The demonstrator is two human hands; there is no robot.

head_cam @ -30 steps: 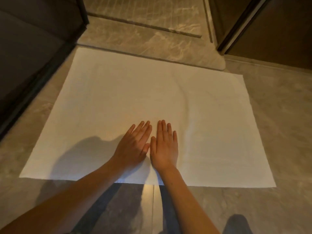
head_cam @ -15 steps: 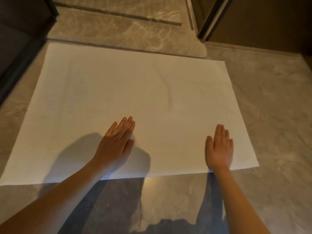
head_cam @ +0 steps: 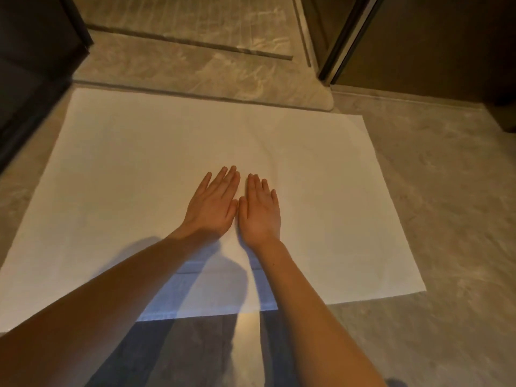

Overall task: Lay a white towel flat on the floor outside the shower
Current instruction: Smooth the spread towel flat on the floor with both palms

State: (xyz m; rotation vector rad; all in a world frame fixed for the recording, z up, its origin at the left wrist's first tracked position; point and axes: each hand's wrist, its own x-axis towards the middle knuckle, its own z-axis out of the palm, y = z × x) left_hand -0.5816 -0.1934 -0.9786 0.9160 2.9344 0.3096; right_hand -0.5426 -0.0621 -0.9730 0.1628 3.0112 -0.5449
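Across the middle of the frame, your white towel lies spread flat on the marble floor, its far edge beside the raised shower threshold toward the top. Your left hand and right hand rest side by side at the towel's centre, palms down, fingers straight and together, gripping nothing.

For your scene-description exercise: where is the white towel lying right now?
In the head view, the white towel lies spread on the marble floor, its far edge along the shower threshold, with the left hand and right hand flat on its middle.
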